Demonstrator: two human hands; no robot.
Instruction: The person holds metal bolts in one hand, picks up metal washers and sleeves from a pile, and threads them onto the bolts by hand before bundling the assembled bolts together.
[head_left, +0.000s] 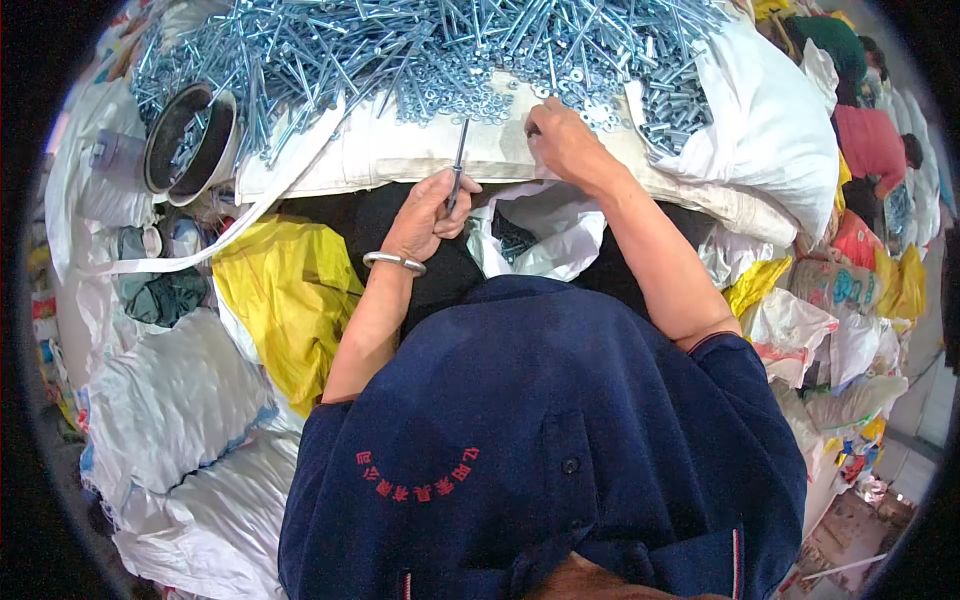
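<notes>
My left hand [432, 215], with a metal bangle at the wrist, is closed around a long thin bolt [460, 150]. The bolt stands out upward past the fingers, and its thicker lower part is partly covered by them. My right hand [565, 145] is at the edge of the cloth-covered surface, fingers curled down beside loose washers [598, 112]. Whatever its fingertips pinch is hidden. Small nuts and washers [450, 100] lie just beyond both hands. Past them spreads a large heap of long bolts [340, 50].
Metal sleeves [675, 110] are piled at the right beside a white sack [765, 130]. A dark bucket [190, 145] with some metal parts stands at the left. An open white bag [550, 235] sits below the surface edge. Other people [870, 140] are at the far right.
</notes>
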